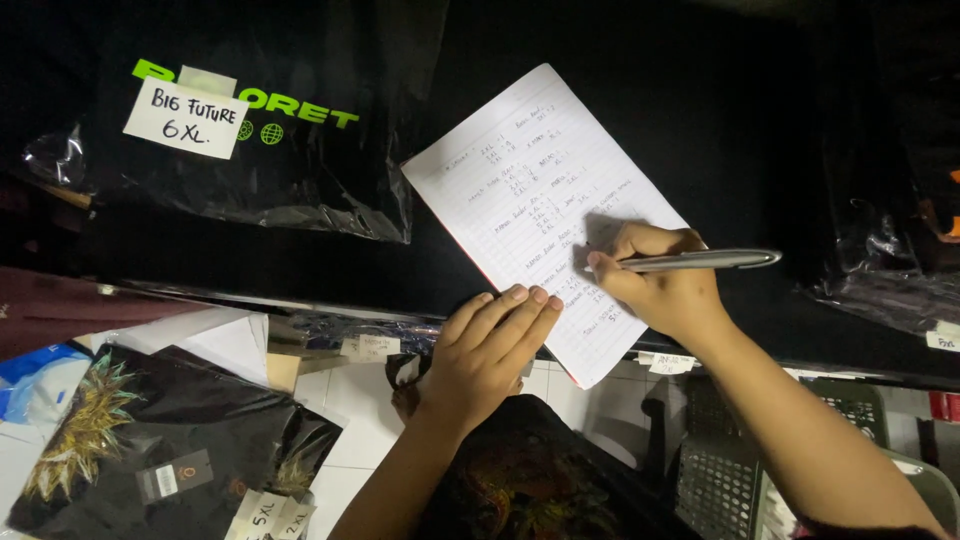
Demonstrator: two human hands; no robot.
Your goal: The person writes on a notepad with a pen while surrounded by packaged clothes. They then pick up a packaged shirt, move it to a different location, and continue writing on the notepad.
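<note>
Both forearms come up from the bottom edge, so two hands in total, plus one pen, one sheet of paper and a few bagged black shirts around them. Left hand [488, 352] lies flat, fingers straight and pressed together, tips resting on the lower edge of the paper [545, 205]. Right hand [662, 282] is curled, pinching the silver pen [700, 260] between thumb and fingers. Pen lies almost level, long axis running left to right, tip at the left touching the paper, clip end sticking out to the right past the knuckles. Paper is white with handwritten lines, tilted with one corner pointing up, and sits on the dark desk [700, 120]. One bagged shirt [250, 140] with a white label lies upper left, another [160, 450] lower left, a third [880, 270] at the right edge
</note>
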